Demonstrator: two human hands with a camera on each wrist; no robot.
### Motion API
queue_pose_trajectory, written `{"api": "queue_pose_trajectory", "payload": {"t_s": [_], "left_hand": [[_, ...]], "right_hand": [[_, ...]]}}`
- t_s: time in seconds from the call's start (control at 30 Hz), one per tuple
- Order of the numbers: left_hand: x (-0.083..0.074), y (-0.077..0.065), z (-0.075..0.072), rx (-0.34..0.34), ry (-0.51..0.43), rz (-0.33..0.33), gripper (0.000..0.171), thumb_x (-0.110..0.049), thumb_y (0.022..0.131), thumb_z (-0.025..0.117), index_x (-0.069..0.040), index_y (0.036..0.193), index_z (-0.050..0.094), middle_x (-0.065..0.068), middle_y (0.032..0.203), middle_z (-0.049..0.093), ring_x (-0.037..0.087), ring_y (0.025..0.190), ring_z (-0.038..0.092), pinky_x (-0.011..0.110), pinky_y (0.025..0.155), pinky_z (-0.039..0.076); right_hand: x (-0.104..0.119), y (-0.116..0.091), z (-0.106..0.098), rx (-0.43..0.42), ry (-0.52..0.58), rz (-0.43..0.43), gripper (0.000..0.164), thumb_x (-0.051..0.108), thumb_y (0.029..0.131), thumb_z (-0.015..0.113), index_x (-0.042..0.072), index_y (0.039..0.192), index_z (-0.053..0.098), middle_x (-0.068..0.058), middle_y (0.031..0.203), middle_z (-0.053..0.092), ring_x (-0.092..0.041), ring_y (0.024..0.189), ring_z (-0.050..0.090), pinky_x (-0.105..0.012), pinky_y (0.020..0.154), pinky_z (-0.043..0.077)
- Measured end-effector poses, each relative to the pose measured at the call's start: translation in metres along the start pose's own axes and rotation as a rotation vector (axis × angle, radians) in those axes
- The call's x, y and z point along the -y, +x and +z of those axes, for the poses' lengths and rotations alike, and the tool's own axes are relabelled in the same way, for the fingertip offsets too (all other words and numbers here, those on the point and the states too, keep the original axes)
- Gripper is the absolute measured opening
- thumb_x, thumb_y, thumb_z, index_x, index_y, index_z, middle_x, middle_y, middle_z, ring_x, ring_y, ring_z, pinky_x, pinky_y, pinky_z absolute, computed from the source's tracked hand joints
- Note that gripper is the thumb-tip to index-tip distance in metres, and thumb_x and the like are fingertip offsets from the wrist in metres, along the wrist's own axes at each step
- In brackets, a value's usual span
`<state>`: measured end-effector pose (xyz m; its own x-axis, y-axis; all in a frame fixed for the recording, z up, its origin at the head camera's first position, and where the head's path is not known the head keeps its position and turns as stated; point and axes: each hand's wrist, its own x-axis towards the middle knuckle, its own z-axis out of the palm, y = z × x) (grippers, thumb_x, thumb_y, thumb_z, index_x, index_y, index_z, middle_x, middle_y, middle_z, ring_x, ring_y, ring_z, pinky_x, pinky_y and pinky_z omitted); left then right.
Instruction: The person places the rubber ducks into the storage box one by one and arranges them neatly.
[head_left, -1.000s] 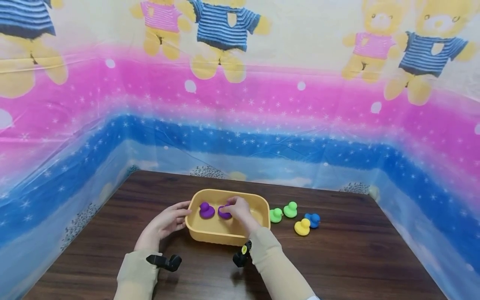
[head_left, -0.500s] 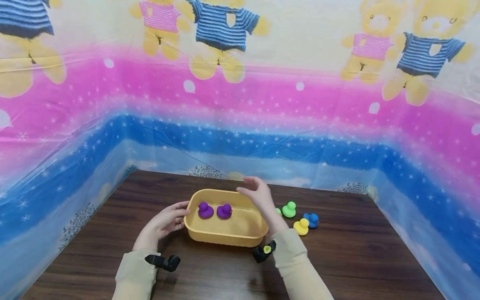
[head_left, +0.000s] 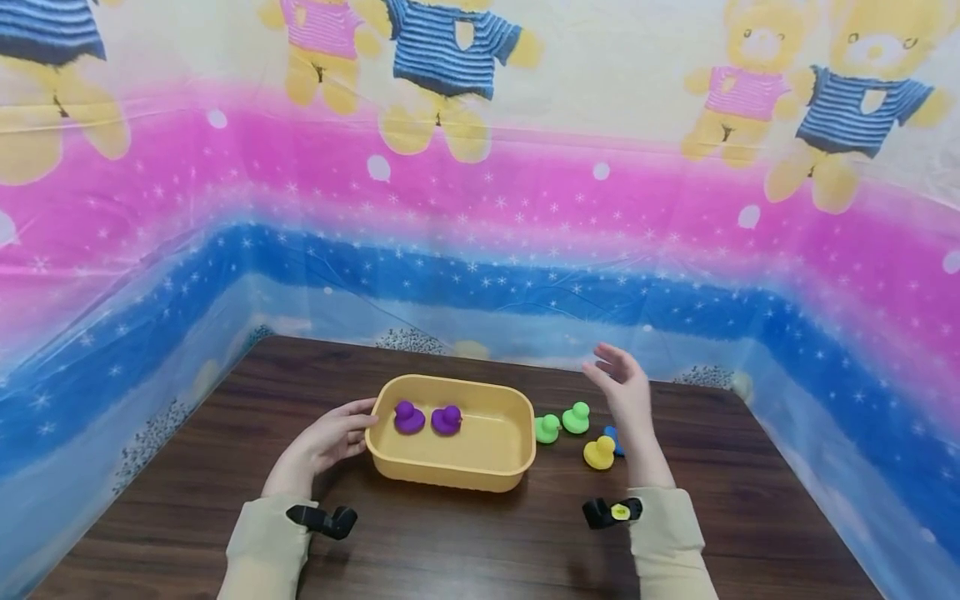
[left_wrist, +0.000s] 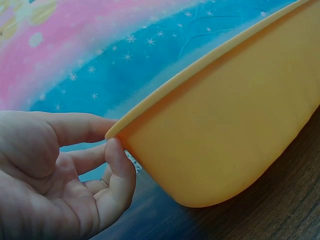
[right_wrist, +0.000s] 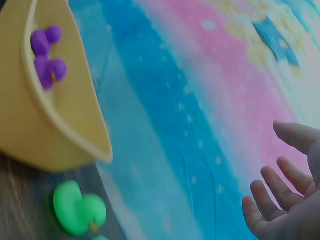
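Note:
My left hand (head_left: 333, 440) is at the left end of a yellow plastic bin (head_left: 450, 477), its thumb and fingers pinching the rim. In the left wrist view the fingertips of that hand (left_wrist: 65, 170) meet the bin's corner (left_wrist: 215, 135). Two purple rubber ducks, a left one (head_left: 408, 419) and a right one (head_left: 447, 421), sit in the bin's left half. My right hand (head_left: 628, 396) is raised over the table's back right, fingers spread and holding nothing. Near it lie two green ducks (head_left: 577, 418), a yellow duck (head_left: 598, 453) and a blue duck (head_left: 618, 442), partly hidden by the wrist.
The dark wooden table (head_left: 465, 550) holds everything. A patterned cloth (head_left: 480, 275) with bears and snowflakes hangs behind it and along both sides. One green duck (head_left: 547, 429) is right beside the bin's right end.
My right hand has let go of the right purple duck, leaving it in the bin, and moved out to the right past the loose ducks. The left hand stays at the rim.

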<state>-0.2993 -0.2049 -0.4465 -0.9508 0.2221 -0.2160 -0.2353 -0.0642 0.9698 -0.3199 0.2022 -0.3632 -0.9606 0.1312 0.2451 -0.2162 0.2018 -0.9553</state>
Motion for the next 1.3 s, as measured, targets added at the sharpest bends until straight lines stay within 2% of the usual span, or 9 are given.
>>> {"api": "queue_pose_trajectory", "payload": {"t_s": [0.23, 0.47, 0.87, 1.07, 1.3], "left_hand": [[0.0, 0.0, 0.0, 0.007, -0.009, -0.006, 0.065, -0.015, 0.1, 0.053, 0.001, 0.154, 0.02, -0.002, 0.097, 0.065, 0.004, 0.075, 0.061, 0.019, 0.068, 0.05], [0.001, -0.001, -0.001, 0.006, -0.003, -0.005, 0.064, -0.015, 0.101, 0.052, 0.001, 0.154, 0.02, -0.001, 0.1, 0.064, 0.005, 0.075, 0.061, 0.019, 0.068, 0.05], [0.001, 0.001, -0.001, -0.013, 0.001, -0.015, 0.063, -0.015, 0.101, 0.052, 0.0, 0.154, 0.022, -0.001, 0.101, 0.064, 0.005, 0.076, 0.061, 0.019, 0.069, 0.05], [0.002, 0.0, -0.001, -0.007, -0.001, -0.01, 0.065, -0.016, 0.101, 0.053, 0.0, 0.154, 0.02, -0.001, 0.103, 0.064, 0.005, 0.077, 0.062, 0.02, 0.07, 0.05], [0.002, 0.0, -0.001, -0.008, 0.0, -0.007, 0.065, -0.017, 0.101, 0.053, 0.0, 0.154, 0.02, 0.0, 0.105, 0.064, 0.005, 0.078, 0.062, 0.019, 0.07, 0.05]], "right_hand": [[-0.036, -0.002, -0.032, -0.136, 0.008, 0.088, 0.055, 0.022, 0.094, 0.067, 0.009, 0.143, 0.047, -0.011, 0.144, 0.049, -0.024, 0.132, 0.043, -0.041, 0.108, 0.038], [-0.069, -0.005, -0.047, -0.197, -0.018, 0.163, 0.056, 0.025, 0.094, 0.066, 0.006, 0.143, 0.046, -0.015, 0.145, 0.047, -0.028, 0.134, 0.04, -0.044, 0.11, 0.035], [-0.116, -0.01, -0.054, -0.231, -0.046, 0.261, 0.059, 0.022, 0.092, 0.067, 0.003, 0.144, 0.044, -0.018, 0.148, 0.043, -0.035, 0.138, 0.036, -0.049, 0.11, 0.034], [-0.129, -0.012, -0.055, -0.21, -0.081, 0.316, 0.06, 0.021, 0.093, 0.064, 0.002, 0.146, 0.043, -0.02, 0.152, 0.037, -0.038, 0.143, 0.027, -0.052, 0.115, 0.026], [-0.136, -0.013, -0.055, -0.205, -0.1, 0.34, 0.062, 0.022, 0.093, 0.064, 0.002, 0.147, 0.042, -0.021, 0.152, 0.036, -0.04, 0.139, 0.032, -0.054, 0.116, 0.022]]}}
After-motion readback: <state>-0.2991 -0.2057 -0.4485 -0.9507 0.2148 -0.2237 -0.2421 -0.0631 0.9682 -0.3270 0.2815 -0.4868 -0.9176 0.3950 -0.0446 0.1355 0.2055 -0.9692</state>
